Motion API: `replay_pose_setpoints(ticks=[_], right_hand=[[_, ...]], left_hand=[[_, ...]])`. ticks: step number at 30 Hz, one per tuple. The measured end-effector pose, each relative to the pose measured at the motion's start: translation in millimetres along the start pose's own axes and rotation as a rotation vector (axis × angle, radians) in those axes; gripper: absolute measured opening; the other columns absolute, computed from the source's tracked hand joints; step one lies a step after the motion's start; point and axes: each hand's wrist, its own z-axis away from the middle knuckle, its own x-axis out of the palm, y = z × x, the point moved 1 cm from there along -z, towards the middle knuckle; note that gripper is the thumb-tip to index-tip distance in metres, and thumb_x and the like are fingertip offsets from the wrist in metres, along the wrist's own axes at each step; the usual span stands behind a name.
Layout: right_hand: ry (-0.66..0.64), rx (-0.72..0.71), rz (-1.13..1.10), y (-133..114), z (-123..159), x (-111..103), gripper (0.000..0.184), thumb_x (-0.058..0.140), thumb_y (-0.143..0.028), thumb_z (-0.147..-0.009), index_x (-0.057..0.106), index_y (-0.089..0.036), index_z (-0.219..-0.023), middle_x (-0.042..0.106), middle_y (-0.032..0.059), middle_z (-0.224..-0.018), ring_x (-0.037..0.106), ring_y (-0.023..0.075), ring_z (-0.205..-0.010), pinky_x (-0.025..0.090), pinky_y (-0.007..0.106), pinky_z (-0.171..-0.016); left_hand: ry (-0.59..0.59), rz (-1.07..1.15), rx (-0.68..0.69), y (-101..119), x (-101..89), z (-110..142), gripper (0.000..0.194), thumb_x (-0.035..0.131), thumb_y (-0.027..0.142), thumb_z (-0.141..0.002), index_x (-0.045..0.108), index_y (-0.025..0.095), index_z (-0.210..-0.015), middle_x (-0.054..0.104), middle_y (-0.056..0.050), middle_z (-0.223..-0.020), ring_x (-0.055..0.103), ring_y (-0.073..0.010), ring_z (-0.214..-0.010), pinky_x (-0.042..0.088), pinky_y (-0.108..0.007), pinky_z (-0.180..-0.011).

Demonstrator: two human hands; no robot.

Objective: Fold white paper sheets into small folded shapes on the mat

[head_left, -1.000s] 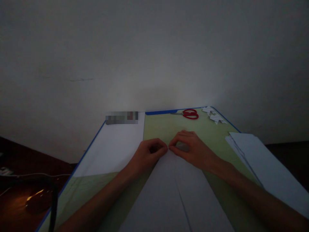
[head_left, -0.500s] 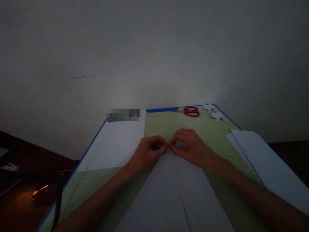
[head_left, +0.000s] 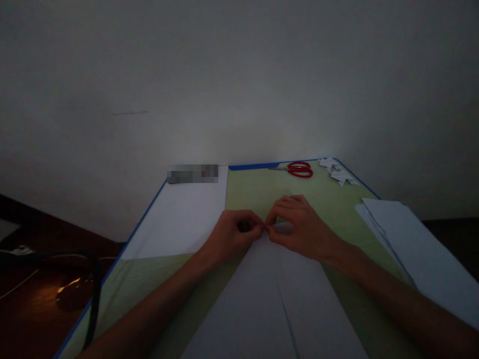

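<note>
A large white sheet of paper (head_left: 258, 299), its two sides folded in to a seam down the middle, lies in front of me and narrows to a point at its far end. At that tip my left hand (head_left: 241, 232) pinches the paper between thumb and forefinger. Pressed close beside it, my right hand (head_left: 294, 224) pinches the same tip from the other side. The fingertips of both hands almost touch and cover the very end of the paper.
Red-handled scissors (head_left: 299, 169) lie at the back of the green tabletop (head_left: 254, 192), near small white paper pieces (head_left: 340, 175). A flat white sheet (head_left: 179, 219) with a blurred object (head_left: 192, 174) is at left. Stacked paper (head_left: 422, 244) lies at right.
Both hands keep their pinch at the paper's tip, with hardly any movement. The whole view has shifted slightly.
</note>
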Motion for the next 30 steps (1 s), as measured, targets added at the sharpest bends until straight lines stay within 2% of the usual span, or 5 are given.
replay_pose_setpoints(ticks=[9,22,30], right_hand=[[0.063,-0.063,0.079,-3.3,1.9,3.3,0.008,0.067,-0.018,-0.081,0.061,-0.022,-0.079,0.069,-0.0007,-0.080,0.063,0.0204,-0.085,0.033,0.041,-0.090],[0.073,-0.141,0.221,-5.3,0.9,4.3,0.008,0.065,-0.019,-0.085,0.060,-0.022,-0.080,0.069,0.0022,-0.081,0.063,0.0228,-0.088,0.033,0.045,-0.093],[0.057,-0.031,0.098,4.7,2.2,-1.1,0.005,0.066,-0.022,-0.087,0.067,-0.024,-0.083,0.073,0.0016,-0.085,0.065,0.0227,-0.088,0.034,0.043,-0.088]], left_hand=[[0.012,0.008,-0.008,-0.3,0.2,0.2,0.014,0.065,0.022,-0.082,0.077,0.015,-0.081,0.073,-0.002,-0.071,0.060,-0.0129,-0.063,0.043,-0.022,-0.058],[0.050,0.004,-0.023,1.0,2.0,-0.5,0.014,0.064,0.017,-0.080,0.078,0.016,-0.079,0.075,-0.002,-0.073,0.063,-0.0138,-0.066,0.045,-0.023,-0.061],[0.070,0.048,-0.018,-2.3,3.1,-0.8,0.016,0.066,0.027,-0.086,0.077,0.015,-0.085,0.075,-0.005,-0.078,0.065,-0.0154,-0.069,0.047,-0.025,-0.063]])
